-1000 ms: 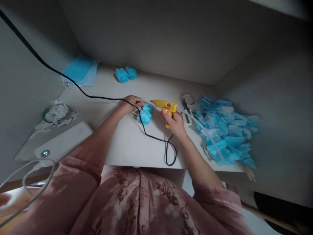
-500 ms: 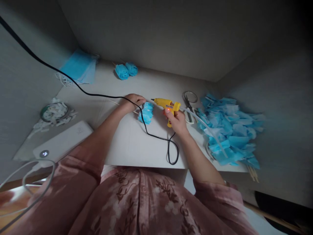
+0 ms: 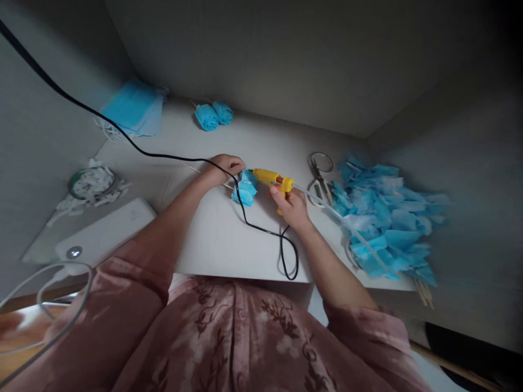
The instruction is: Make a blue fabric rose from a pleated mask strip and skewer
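My right hand (image 3: 295,208) grips a yellow glue gun (image 3: 272,178), its nozzle at the upper edge of a blue flower (image 3: 245,191) made of thin fabric. A long pale glue stick (image 3: 322,203) runs out of the gun's back. My left hand (image 3: 224,169) is closed, its fingertips pinching the upper edge of the flower, which lies sideways on a thin wooden stick (image 3: 227,186). The gun's black cord (image 3: 183,159) passes over my left hand and the flower. The exact contact of nozzle and fabric is too small to make out.
Two finished-looking blue flowers (image 3: 213,116) lie at the back, beside stacked blue face masks (image 3: 133,109). Scissors (image 3: 320,184) and a heap of blue fabric pieces (image 3: 388,218) are on the right. On the left are white scraps (image 3: 93,185) and a white power bank (image 3: 106,231).
The glue gun has moved left and slightly down, bringing its nozzle from beside the flower onto its upper edge. My left hand stays nearly still.
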The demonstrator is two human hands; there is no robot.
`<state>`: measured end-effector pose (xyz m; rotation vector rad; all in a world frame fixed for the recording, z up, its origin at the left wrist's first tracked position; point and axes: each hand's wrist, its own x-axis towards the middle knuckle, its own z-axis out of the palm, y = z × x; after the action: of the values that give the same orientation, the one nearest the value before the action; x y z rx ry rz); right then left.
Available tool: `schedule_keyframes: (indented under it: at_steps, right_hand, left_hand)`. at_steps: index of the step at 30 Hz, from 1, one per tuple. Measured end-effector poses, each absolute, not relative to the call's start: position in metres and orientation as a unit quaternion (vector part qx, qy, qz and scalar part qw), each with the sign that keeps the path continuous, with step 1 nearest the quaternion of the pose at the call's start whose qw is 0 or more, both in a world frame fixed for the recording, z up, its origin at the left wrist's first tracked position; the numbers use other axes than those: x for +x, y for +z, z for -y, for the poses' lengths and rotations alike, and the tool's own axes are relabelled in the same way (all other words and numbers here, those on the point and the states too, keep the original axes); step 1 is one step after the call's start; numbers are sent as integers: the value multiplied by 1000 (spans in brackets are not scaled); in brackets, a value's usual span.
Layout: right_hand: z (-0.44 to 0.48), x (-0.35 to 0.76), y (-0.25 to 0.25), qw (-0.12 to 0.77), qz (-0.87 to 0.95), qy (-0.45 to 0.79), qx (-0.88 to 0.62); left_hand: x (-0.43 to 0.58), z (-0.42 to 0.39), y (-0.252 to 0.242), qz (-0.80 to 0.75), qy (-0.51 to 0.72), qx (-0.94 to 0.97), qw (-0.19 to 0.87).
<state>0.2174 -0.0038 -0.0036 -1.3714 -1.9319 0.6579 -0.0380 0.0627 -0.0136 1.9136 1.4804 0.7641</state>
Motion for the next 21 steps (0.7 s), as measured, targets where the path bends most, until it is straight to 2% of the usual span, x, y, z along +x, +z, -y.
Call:
schedule_keyframes:
  at_steps: [6, 21]
  right_hand:
    - [6, 214, -2, 263, 753, 233, -556]
    - [5, 210, 2, 261, 771, 206, -543]
  left_hand:
    - [-38, -63, -13, -551, 288, 719, 311]
    - [-40, -64, -18, -518, 312, 724, 332]
